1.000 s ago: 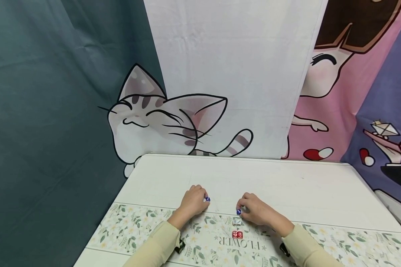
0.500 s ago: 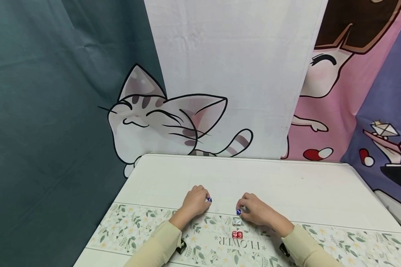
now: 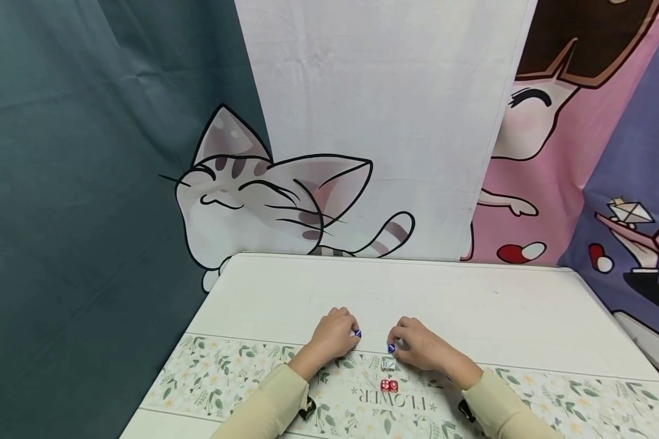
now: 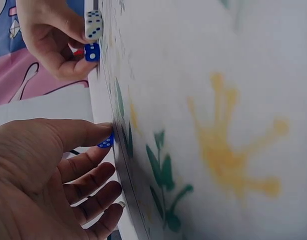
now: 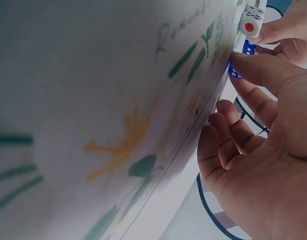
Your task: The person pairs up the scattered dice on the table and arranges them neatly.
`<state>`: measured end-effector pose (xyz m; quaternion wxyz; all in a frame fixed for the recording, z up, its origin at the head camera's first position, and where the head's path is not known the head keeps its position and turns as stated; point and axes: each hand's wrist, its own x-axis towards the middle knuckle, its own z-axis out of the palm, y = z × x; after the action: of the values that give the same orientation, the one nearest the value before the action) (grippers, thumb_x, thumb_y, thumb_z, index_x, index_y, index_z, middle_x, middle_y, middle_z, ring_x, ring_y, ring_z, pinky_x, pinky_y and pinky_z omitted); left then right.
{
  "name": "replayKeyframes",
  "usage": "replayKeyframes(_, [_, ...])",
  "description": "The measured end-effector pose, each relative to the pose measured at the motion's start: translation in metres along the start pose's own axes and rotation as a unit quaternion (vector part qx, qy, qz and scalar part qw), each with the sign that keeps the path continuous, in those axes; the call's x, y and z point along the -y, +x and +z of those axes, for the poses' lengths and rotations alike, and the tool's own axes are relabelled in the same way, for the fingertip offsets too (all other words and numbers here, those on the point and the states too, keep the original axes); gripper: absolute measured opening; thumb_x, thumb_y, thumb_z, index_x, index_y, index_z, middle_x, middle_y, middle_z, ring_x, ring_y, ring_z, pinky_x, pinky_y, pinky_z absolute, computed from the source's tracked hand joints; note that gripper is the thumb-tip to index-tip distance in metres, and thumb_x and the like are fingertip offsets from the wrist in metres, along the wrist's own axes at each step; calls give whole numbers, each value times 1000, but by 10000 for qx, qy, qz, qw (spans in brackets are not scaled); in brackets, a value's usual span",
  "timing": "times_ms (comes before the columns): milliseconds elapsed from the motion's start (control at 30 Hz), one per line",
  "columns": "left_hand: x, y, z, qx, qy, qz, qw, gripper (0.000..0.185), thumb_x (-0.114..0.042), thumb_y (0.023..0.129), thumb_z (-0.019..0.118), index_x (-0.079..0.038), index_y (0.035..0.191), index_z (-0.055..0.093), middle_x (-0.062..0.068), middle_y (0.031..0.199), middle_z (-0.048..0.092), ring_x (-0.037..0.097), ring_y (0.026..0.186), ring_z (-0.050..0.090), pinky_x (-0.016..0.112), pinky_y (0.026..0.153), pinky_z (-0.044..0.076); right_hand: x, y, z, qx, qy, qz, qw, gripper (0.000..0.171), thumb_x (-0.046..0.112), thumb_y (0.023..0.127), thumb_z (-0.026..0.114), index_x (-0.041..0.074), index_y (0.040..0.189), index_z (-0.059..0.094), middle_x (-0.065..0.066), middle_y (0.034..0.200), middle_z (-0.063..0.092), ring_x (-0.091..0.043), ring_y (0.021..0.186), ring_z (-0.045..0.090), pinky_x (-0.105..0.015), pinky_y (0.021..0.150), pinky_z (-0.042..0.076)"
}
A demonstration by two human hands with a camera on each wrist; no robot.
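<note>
My left hand [image 3: 334, 335] pinches a blue die [image 3: 357, 333] between thumb and index finger, low over the tabletop; its other fingers spread loosely in the left wrist view. To its right, my right hand [image 3: 417, 344] pinches a second blue die [image 3: 391, 348] at the seam of the floral band. In the right wrist view this blue die [image 5: 235, 70] is partly covered by the thumb. Two white dice [image 3: 388, 365] sit side by side just in front of the right hand's die. Nearer to me, two red dice [image 3: 388, 385] stand together in a pair.
The dice are on a white table cover [image 3: 472, 292] with a floral band and the printed word FLOWER [image 3: 392, 399]. Behind the table's far edge hangs a curtain [image 3: 384, 122] with a cartoon cat. Each sleeve has a black strap piece [image 3: 307, 408] near the wrist.
My left hand has moved right and slightly nearer with its blue die, narrowing the gap to the other blue die. My right hand has stayed in place.
</note>
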<state>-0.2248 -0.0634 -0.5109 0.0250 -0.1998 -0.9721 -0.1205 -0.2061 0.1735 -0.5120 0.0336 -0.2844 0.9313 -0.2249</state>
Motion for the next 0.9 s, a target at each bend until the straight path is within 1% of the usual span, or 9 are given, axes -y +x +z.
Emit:
replayKeyframes(167, [-7,3,2,82,-3,38,10000,14,-29,83,80,-19,85,70,-6,91,58,14,88,51,34,79,48,-1,0,1,-44,-27,-74,10000,14,13,87,77,19,96,68,5,96,51,-11,86,44,-30,73,41])
replayKeyframes(367, [-15,4,3,147,0,165,9998,13,-29,83,80,-21,85,70,-7,91,58,14,89,51,32,79,47,-1,-1,1,-123,-57,-129,9998,14,13,86,78,18,95,68,5,95,51,-11,85,43,-29,72,41])
replayKeyframes(733, [-27,2,6,146,69,414,9990,14,-33,86,80,-21,88,72,-7,92,58,13,88,50,29,78,46,0,0,2,-197,-92,-43,9998,14,10,87,76,20,94,67,5,95,51,-11,86,43,-29,72,40])
replayKeyframes(900, [-33,2,8,159,87,499,9986,15,-34,86,80,-21,88,72,-7,93,58,13,87,50,29,77,46,1,0,2,-234,-125,8,9996,14,11,87,75,19,94,67,5,95,51,-11,85,43,-29,72,40])
